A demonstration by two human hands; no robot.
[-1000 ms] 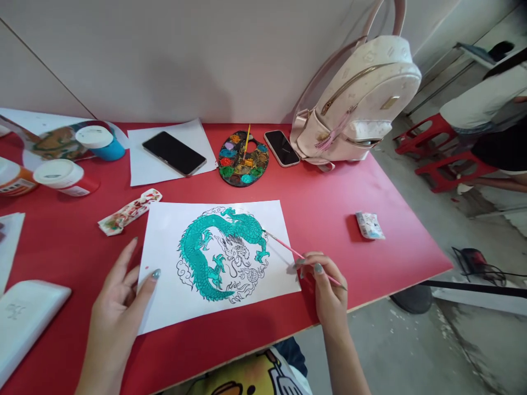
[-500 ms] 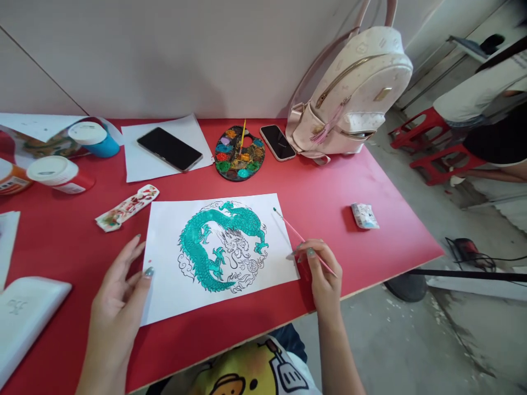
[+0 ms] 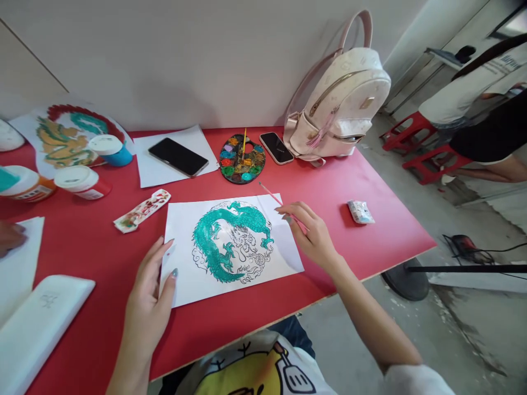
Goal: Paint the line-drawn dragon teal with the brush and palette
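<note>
A sheet of paper (image 3: 183, 288) with a round dragon drawing lies before me; the dragon's body is painted teal, while its head, the flames and the clouds are bare black outline. My left hand (image 3: 148, 299) grips the sheet's left edge, thumb on top and fingers around the side. Between the closed fingers of my right hand (image 3: 313, 236) is a thin pink paintbrush (image 3: 270, 193), its tip raised past the sheet's top edge toward the paint palette (image 3: 226, 174). A second, yellow brush (image 3: 244, 142) rests on that palette, among its many-coloured wells.
Behind the drawing are two phones (image 3: 179, 156) and a pale backpack (image 3: 343, 101). Paint jars (image 3: 82, 181), a stained paint strip (image 3: 142, 211) and a white case (image 3: 49, 323) stand left. Another person's hand (image 3: 10, 237) rests there. A small packet (image 3: 361, 212) lies right.
My right hand has moved up and away from me, taking the paintbrush toward the palette. The view has shifted left, and another person's hand now shows at the left edge.
</note>
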